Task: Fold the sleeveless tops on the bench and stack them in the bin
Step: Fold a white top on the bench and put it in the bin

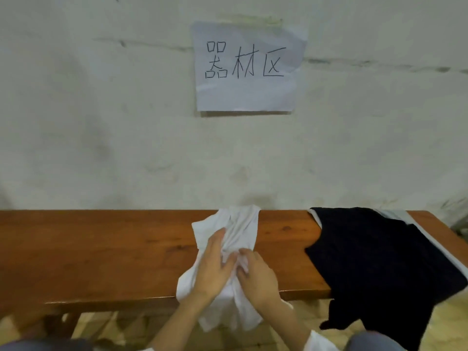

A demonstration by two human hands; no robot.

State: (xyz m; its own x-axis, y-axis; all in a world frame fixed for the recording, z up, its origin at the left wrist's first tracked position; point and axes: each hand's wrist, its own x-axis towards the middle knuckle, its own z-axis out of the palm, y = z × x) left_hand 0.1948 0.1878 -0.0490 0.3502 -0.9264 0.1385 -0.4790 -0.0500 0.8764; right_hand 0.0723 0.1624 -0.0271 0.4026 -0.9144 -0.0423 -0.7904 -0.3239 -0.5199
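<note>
A single paper sign (249,69) is hanging on the pale wall (101,135) above the table (101,249), carrying three hand-drawn black characters: 器材区. No other writing is showing, and neither garment is showing a label or brand.

Two sleeveless tops are lying on the wooden table. The white top (240,226) is lying crumpled near the middle, running from the far edge by the wall across the board and hanging over the near edge towards the person. The dark top (374,257), edged with a pale trim, is lying apart from it to the right, draping over the near edge as well.

Both of the person's hands are working on the white top. The left hand (215,264) is lying with its fingers stretched out fairly flat, pressing the cloth down against the table. The right hand (258,277) is sitting just beside it, its fingers curling in and pinching a bunch of the white fabric. The two hands are nearly touching at the fingertips.
</note>
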